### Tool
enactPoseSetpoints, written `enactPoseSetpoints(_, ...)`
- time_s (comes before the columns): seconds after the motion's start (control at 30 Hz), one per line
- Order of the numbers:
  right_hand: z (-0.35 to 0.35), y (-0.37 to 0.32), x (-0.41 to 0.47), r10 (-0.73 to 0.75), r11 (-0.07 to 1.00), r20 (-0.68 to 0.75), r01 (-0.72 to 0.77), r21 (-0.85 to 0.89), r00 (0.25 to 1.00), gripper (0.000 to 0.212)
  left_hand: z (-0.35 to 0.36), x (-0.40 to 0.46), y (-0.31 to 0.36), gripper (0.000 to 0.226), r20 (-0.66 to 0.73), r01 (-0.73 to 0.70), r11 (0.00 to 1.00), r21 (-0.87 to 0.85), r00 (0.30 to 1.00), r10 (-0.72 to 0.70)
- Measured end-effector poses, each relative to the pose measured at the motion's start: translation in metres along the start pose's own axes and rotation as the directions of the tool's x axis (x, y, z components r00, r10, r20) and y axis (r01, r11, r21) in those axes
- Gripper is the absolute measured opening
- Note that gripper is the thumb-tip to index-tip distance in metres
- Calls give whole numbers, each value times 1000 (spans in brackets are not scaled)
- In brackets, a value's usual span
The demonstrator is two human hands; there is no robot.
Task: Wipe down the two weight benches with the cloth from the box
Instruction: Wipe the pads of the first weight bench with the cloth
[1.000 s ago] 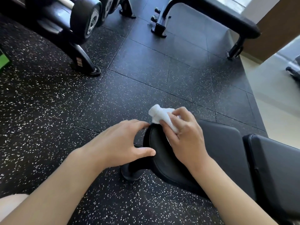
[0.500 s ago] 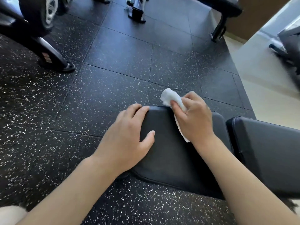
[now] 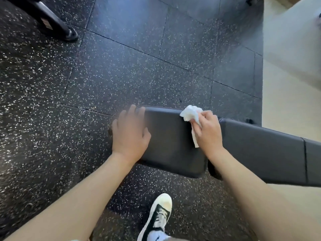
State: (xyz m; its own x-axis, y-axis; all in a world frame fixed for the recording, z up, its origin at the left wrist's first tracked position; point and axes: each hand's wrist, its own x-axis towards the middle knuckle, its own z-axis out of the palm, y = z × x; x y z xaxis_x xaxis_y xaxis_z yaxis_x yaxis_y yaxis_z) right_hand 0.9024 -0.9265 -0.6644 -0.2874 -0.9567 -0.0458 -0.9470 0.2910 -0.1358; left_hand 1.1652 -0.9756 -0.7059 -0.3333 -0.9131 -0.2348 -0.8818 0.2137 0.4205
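Right hand [image 3: 207,132] gripping white cloth [image 3: 191,116] on seat pad [image 3: 171,141], left hand [image 3: 131,134] flat; long back pad [image 3: 260,150] just right.

Left hand [image 3: 130,134]: palm down, fingers straight and slightly spread, lying flat over the left end of the bench seat pad [image 3: 171,141]. Right hand [image 3: 208,132]: fingers curled, gripping a crumpled white cloth [image 3: 191,115] at the pad's far edge. Both forearms bare, extended forward.

Bench [image 3: 170,141] black; cloth [image 3: 190,114] white; floor [image 3: 121,70] black, white-speckled; shoe [image 3: 159,216] black-and-white.
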Motion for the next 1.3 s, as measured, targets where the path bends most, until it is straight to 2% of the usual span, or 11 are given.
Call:
enactPoseSetpoints(0.1,5,-28,29,17,1000,0,-17,26,1000,19,6,4,14,65,-48,104,994,-26,993,-105)
enactPoseSetpoints(0.17,17,-61,41,-77,994,22,75,86,997,22,14,7,21,62,-117,184,982,-38,975,-187)
enactPoseSetpoints(0.27,36,-106,53,-258,954,17,253,159,966,29,26,8,21,62,-201,209,978,-29,957,-210)
enactPoseSetpoints(0.4,40,-91,73,-335,920,39,318,228,941,37,30,8,22,65,-249,226,974,-19,942,-223)
enactPoseSetpoints(0.53,28,-3,82,-234,957,120,207,203,965,39,29,9,25,65,-256,245,970,-14,936,-240)
enactPoseSetpoints(0.67,17,70,77,-69,983,102,50,176,992,38,32,9,26,66,-267,256,967,2,932,-246)
enactPoseSetpoints(0.73,18,66,76,-53,985,63,42,166,997,38,33,9,26,65,-278,256,967,10,929,-243)
enactPoseSetpoints(0.8,24,38,79,-128,977,58,116,180,990,40,33,8,26,65,-289,244,970,14,929,-230)
enactPoseSetpoints(1.03,55,-88,101,-350,913,218,279,297,911,39,34,10,26,65,-282,252,968,1,929,-241)
enactPoseSetpoints(1.17,45,-46,98,-369,903,186,304,303,910,38,32,9,28,64,-293,261,965,-10,922,-252)
enactPoseSetpoints(1.3,34,31,95,-216,963,202,174,207,955,41,34,9,28,63,-297,268,963,-24,918,-263)
